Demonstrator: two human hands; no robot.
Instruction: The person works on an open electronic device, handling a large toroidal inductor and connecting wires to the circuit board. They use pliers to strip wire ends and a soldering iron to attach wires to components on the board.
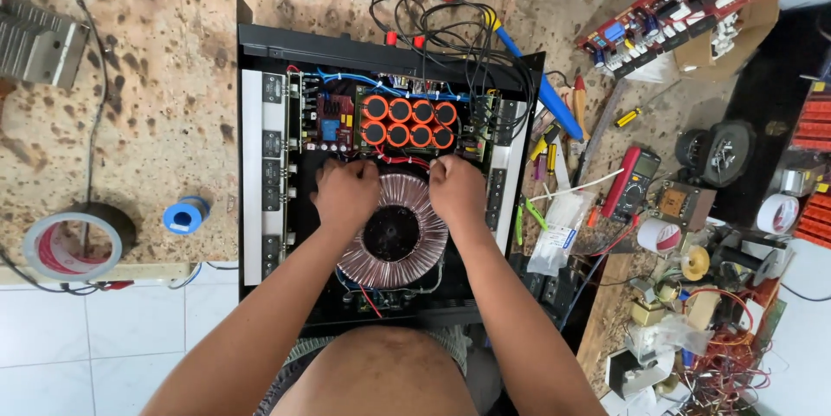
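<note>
Bare knee (381,373); fists (346,193) (456,188) on coppery ring-shaped transformer (394,230).

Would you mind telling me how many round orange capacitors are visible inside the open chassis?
8, in two rows of four on the board just beyond both hands: the back row and the front row. Nothing appears to hide others.
</note>
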